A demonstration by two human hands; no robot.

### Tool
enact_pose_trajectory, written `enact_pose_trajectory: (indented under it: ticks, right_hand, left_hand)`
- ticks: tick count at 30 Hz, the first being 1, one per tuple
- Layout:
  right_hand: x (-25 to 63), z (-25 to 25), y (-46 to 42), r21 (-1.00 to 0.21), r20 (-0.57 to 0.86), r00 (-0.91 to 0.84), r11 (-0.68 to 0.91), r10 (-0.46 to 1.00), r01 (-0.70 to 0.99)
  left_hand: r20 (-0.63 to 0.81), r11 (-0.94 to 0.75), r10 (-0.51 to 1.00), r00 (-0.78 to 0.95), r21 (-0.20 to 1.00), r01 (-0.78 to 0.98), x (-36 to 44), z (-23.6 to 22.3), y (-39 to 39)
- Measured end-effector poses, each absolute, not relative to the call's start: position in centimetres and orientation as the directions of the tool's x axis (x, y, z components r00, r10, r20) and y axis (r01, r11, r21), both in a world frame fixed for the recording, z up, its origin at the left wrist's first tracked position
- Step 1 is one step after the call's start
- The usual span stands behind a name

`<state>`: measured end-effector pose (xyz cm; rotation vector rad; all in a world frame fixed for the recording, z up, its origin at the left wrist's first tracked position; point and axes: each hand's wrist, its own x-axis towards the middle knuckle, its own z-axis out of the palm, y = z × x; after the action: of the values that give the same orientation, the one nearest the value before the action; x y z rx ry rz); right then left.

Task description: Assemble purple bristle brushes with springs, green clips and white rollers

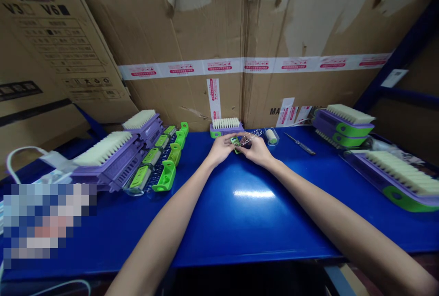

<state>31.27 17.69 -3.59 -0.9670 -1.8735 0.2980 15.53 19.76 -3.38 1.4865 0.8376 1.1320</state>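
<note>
My left hand (pixel 221 149) is closed with its fingertips round a small green plastic part (pixel 236 142), mostly hidden by the fingers. Touching the same spot, my right hand (pixel 259 150) pinches a thin metal coil spring (pixel 253 136), whose coils stick out past the fingers toward the back right. One end of the spring lies near the green part; whether they are joined I cannot tell. Just behind both hands sits a purple and green brush (pixel 226 127) with cream bristles facing up. A clear case with a cream block (pixel 271 136) lies right of the spring.
At left stand purple brush pieces (pixel 109 154), a row of clear cases with green-topped blocks (pixel 140 177), several springs and green end caps (pixel 166 177). A screwdriver (pixel 302 144), stacked brushes (pixel 346 127) and another brush (pixel 401 177) lie right. Cardboard (pixel 181 35) walls the blue table's (pixel 240 227) back.
</note>
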Motion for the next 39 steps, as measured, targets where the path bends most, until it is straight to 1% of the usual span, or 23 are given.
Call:
enact_pose_trajectory:
  ticks: [3, 6, 11, 14, 21, 24, 31, 33, 37, 39]
  right_hand:
    - [31.51, -3.5, 17.71, -0.511, 0.668, -0.259, 0.683, 0.698, 0.521]
    - [31.6, -3.62, 17.84, -0.496, 0.661, -0.255, 0.666, 0.706, 0.557]
    - [31.41, -4.07, 18.04, -0.51, 0.658, -0.22, 0.641, 0.72, 0.573]
    - [31.3, -4.15, 18.0, -0.529, 0.65, -0.21, 0.634, 0.73, 0.565]
    - [31.51, -3.41, 17.57, -0.503, 0.638, -0.303, 0.68, 0.708, 0.533]
    - [31.58, -3.47, 17.61, -0.505, 0.65, -0.284, 0.679, 0.705, 0.533]
    - [31.41, -4.17, 17.68, -0.534, 0.591, -0.222, 0.583, 0.775, 0.613]
    - [31.42, -3.98, 17.56, -0.521, 0.576, -0.247, 0.583, 0.779, 0.623]
    - [31.59, -3.34, 17.22, -0.458, 0.549, -0.35, 0.623, 0.759, 0.634]
    - [31.68, -3.25, 17.1, -0.476, 0.56, -0.353, 0.64, 0.749, 0.603]
  left_hand:
    - [0.21, -0.207, 0.928, 0.306, 0.977, -0.045, 15.51, -3.35, 19.77]
    - [0.184, -0.182, 0.939, 0.289, 0.983, -0.033, 15.47, -3.41, 19.84]
    - [0.215, -0.202, 0.918, 0.334, 0.977, -0.074, 15.32, -3.69, 19.98]
    - [0.212, -0.203, 0.911, 0.353, 0.977, -0.063, 15.25, -3.75, 20.03]
    - [0.242, -0.237, 0.901, 0.36, 0.97, -0.06, 15.21, -3.78, 20.16]
    - [0.234, -0.233, 0.903, 0.36, 0.971, -0.045, 15.21, -3.69, 20.05]
    - [0.21, -0.211, 0.888, 0.41, 0.977, -0.044, 15.16, -3.5, 19.86]
    - [0.215, -0.213, 0.882, 0.419, 0.976, -0.051, 15.16, -3.49, 19.92]
    - [0.229, -0.229, 0.881, 0.414, 0.972, -0.049, 15.27, -3.35, 19.87]
    - [0.214, -0.221, 0.889, 0.404, 0.975, -0.031, 15.34, -3.26, 19.77]
